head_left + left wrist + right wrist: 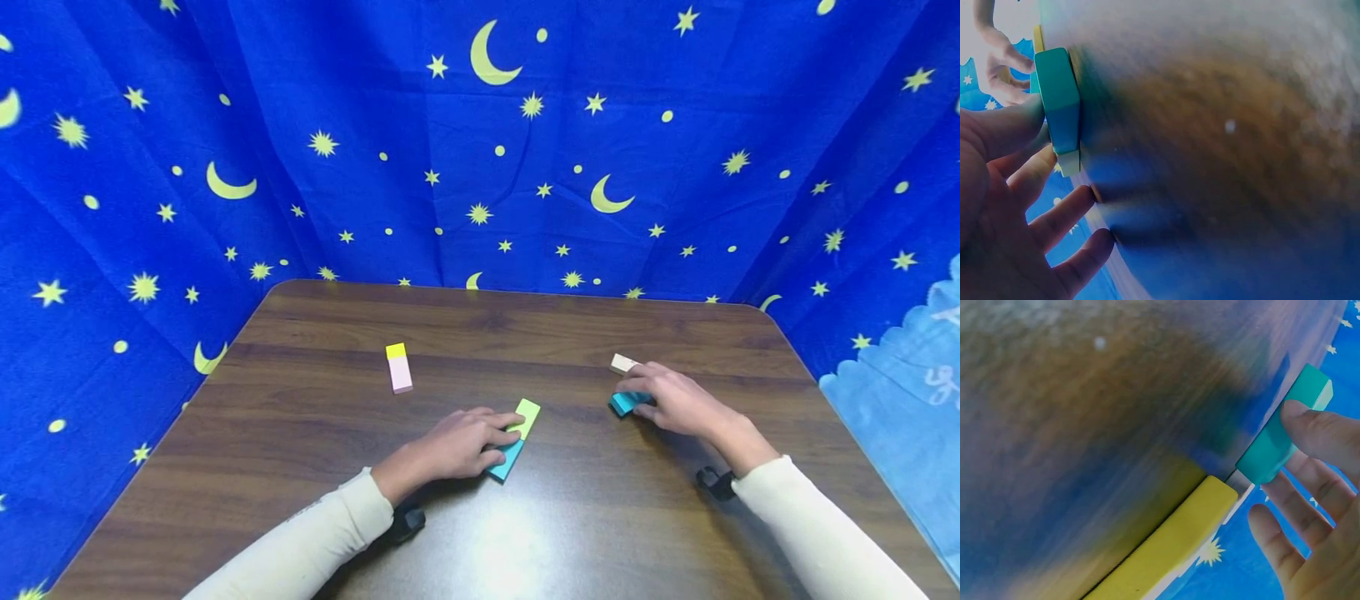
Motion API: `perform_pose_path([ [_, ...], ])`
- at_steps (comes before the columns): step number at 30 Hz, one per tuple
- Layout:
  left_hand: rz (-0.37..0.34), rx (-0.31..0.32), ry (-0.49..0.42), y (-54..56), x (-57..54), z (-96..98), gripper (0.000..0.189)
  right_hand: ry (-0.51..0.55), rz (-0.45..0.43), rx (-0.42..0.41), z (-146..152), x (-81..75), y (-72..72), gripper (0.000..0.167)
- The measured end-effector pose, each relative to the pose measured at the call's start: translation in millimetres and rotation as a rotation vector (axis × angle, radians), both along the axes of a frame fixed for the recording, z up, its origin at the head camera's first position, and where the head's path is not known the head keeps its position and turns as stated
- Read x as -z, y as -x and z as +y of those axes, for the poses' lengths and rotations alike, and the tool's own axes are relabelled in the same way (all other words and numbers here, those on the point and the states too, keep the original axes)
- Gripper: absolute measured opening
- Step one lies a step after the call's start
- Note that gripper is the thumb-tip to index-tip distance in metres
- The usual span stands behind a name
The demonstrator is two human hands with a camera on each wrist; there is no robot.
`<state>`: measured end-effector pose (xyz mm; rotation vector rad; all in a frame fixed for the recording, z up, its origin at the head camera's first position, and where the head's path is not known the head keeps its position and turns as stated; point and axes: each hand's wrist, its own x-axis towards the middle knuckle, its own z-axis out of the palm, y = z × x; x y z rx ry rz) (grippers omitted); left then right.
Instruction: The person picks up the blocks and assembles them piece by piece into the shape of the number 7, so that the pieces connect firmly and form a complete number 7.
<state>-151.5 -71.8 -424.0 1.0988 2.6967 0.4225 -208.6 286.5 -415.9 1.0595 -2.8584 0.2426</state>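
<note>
In the head view, my left hand (465, 446) rests near the middle of the table, its thumb and fingers lying on a teal block (507, 463) and a light green block (529, 410). These two lie end to end in a slanted line. My right hand (1316, 506) pinches another teal block (1279, 434) in the right wrist view, thumb against its near face. Just beyond that block in the head view, a white block (622, 363) is partly hidden behind the right hand. The right wrist view also has a yellow-sided block (1166, 544) beside the held one.
Farther left on the wooden table (315, 450) lie a yellow block (395, 351) and a pink block (401, 375), end to end. A blue curtain (420, 108) with moons and stars hangs behind the table and at both sides. Light blue cloth (907, 383) hangs at the right.
</note>
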Motion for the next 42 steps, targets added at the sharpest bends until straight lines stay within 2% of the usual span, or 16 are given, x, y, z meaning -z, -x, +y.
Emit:
perform_pose_path([
  [7,0.002,-0.003,-0.003,-0.3,3.0,0.1,0.043,-0.013,-0.073,0.050,-3,-4.4,0.7,0.032],
  [14,0.004,-0.010,-0.010,0.2,1.9,-1.4,0.043,0.009,-0.011,-0.011,-16,-11.6,8.2,0.033],
  [26,0.005,-0.008,-0.002,-2.1,1.8,-1.3,0.043,-0.042,-0.003,-0.047,-44,-26.1,24.8,0.035],
  [30,0.002,-0.006,-0.016,-1.7,1.6,-1.6,0.043,-0.041,-0.034,-0.050,-49,-30.5,27.6,0.035],
  [34,-0.001,-0.008,-0.021,-1.2,2.1,-1.6,0.042,-0.035,-0.079,-0.045,-54,-30.6,31.5,0.037],
  [42,-0.002,-0.011,-0.015,-1.5,1.3,-1.2,0.042,-0.014,-0.096,-0.086,-67,-23.0,41.5,0.033],
])
